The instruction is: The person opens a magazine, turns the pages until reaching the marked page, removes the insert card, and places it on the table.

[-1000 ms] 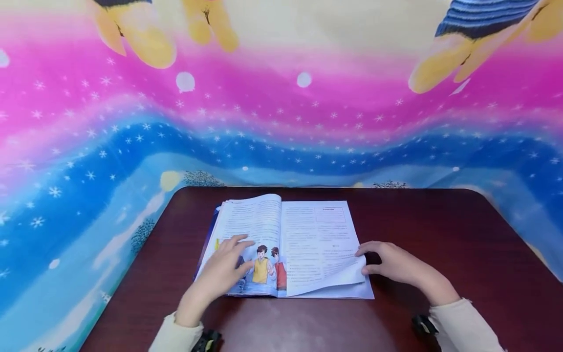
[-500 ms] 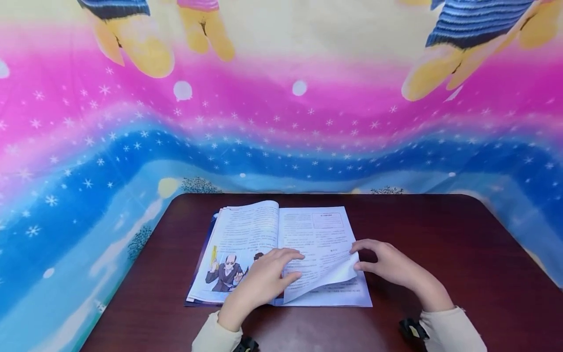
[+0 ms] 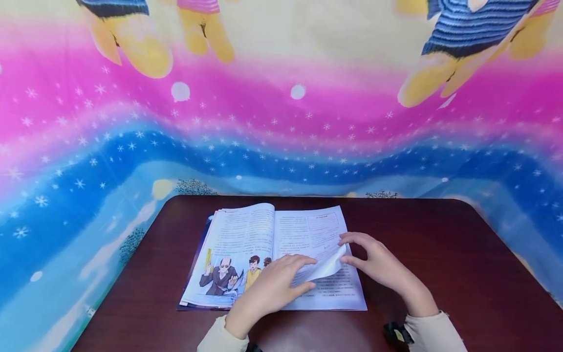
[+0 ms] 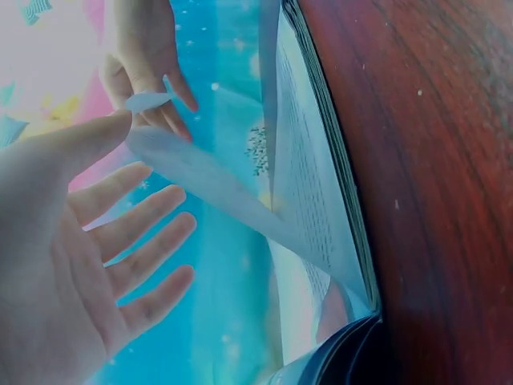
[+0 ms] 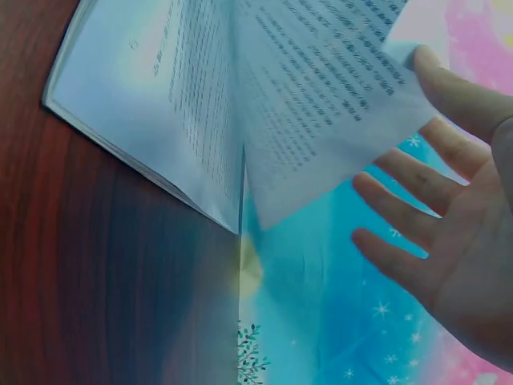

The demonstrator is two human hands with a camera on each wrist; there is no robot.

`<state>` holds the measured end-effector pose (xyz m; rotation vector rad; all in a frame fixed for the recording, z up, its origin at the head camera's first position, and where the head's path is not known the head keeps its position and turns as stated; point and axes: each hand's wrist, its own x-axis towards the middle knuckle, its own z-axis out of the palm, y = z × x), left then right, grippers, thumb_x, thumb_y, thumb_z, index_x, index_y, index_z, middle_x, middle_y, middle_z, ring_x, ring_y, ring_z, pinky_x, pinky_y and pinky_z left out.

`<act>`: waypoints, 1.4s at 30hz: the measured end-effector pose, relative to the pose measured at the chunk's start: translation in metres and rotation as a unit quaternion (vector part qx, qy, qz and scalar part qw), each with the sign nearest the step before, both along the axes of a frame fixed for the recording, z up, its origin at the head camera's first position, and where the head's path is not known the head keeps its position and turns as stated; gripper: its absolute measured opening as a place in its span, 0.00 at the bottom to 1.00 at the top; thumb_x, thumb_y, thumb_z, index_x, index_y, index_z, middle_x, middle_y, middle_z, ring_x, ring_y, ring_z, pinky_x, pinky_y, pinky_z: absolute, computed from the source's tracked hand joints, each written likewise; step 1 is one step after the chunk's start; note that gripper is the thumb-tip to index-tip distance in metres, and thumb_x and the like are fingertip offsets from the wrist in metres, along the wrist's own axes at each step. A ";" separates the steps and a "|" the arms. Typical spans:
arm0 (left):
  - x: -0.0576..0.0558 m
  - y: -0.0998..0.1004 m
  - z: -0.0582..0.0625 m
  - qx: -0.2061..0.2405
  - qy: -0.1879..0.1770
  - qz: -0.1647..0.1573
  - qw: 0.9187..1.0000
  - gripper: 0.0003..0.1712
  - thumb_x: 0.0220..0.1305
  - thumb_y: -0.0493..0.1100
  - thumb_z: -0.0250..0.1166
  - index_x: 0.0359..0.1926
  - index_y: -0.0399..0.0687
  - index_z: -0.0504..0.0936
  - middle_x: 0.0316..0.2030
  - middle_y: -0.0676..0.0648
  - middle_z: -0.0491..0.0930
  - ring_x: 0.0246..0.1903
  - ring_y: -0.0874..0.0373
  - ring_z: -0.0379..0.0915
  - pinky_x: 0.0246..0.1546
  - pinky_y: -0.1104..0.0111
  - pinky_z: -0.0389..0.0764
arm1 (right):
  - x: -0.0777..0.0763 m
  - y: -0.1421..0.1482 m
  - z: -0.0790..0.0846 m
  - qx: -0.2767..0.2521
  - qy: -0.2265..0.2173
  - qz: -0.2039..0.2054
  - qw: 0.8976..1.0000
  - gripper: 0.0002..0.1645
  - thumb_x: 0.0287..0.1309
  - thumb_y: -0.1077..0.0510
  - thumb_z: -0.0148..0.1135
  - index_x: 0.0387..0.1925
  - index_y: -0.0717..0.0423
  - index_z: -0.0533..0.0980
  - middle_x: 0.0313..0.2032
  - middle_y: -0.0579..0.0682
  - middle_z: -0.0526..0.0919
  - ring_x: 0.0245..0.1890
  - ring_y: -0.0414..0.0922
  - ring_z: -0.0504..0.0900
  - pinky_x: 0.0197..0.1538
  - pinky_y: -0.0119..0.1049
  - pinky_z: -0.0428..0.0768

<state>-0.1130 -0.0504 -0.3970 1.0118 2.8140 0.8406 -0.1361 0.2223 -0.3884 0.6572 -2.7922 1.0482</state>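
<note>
An open book (image 3: 239, 227) lies on the table, with printed text on both sides and cartoon figures at the lower left. My right hand (image 3: 384, 266) pinches the right-hand page (image 3: 329, 266) near its outer edge, between thumb and fingers. That page is lifted and curls toward the left, and printed text shows underneath it. Over the lower middle of the book is my left hand (image 3: 274, 283), its thumb and fingers spread beside the raised page. In the left wrist view, the fingers of the left hand (image 4: 96, 249) are extended; whether its thumb touches the page is unclear.
The dark reddish-brown table (image 3: 418, 234) extends around the book on all sides. Behind it hangs a colourful cloth backdrop (image 3: 246, 117) with snowflakes and cartoon figures. Black wrist devices (image 3: 398, 335) sit at the sleeves.
My left hand has moved right from the illustrated page toward the lifted one. The right hand has drawn the page's edge up and leftward, uncovering more of the page beneath. The view has shifted slightly.
</note>
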 end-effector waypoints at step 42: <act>0.011 -0.017 0.009 0.162 0.274 0.060 0.946 0.27 0.67 0.32 0.60 0.66 0.51 0.74 0.62 0.53 0.76 0.56 0.59 0.77 0.56 0.66 0.76 | 0.019 -0.018 0.002 -0.044 0.211 -0.003 0.976 0.35 0.50 0.69 0.73 0.60 0.49 0.76 0.65 0.49 0.73 0.64 0.45 0.69 0.63 0.16 0.57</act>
